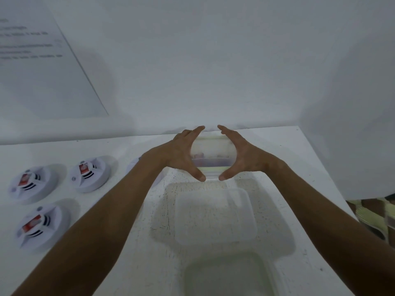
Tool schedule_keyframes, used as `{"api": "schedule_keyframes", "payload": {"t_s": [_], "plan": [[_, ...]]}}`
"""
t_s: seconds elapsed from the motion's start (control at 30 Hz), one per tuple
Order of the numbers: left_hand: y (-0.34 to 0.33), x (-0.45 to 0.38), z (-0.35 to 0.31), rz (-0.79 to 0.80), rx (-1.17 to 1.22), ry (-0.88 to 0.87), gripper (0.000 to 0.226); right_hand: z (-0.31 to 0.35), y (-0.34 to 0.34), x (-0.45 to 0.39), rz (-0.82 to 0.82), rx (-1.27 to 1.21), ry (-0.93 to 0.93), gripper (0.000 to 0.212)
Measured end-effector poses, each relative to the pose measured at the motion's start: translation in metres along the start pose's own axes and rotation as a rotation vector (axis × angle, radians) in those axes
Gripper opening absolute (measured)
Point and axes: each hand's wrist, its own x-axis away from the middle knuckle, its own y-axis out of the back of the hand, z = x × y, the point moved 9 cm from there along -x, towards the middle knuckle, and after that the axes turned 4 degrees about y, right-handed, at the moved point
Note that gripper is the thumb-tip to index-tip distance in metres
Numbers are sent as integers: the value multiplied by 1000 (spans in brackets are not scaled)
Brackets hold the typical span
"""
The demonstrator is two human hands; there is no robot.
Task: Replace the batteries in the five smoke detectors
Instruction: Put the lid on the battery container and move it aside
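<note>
Both my hands grip a clear plastic container at the back of the white table, my left hand on its left side and my right hand on its right, thumbs near its front edge. Small dark things show faintly inside it; I cannot tell what they are. Three white round smoke detectors lie face down at the left: one, one and one, each with a red battery in its open back. A fourth detector is mostly hidden behind my left forearm.
A clear container lies on the table in front of me, and another clear container sits nearer the bottom edge. A printed sheet hangs on the white wall at the left. The table's right edge borders a patterned floor.
</note>
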Motion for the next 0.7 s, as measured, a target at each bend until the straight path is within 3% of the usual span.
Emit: {"api": "schedule_keyframes", "payload": {"t_s": [0.3, 0.53, 0.7], "plan": [[13, 9, -4, -46, 40, -30, 138, 6, 13, 7, -34, 21, 25, 128], [3, 3, -2, 27, -20, -7, 141, 0, 8, 2, 100, 155, -45, 137], [-4, -1, 9, 46, -45, 28, 140, -5, -1, -3, 99, 179, -36, 136]]}}
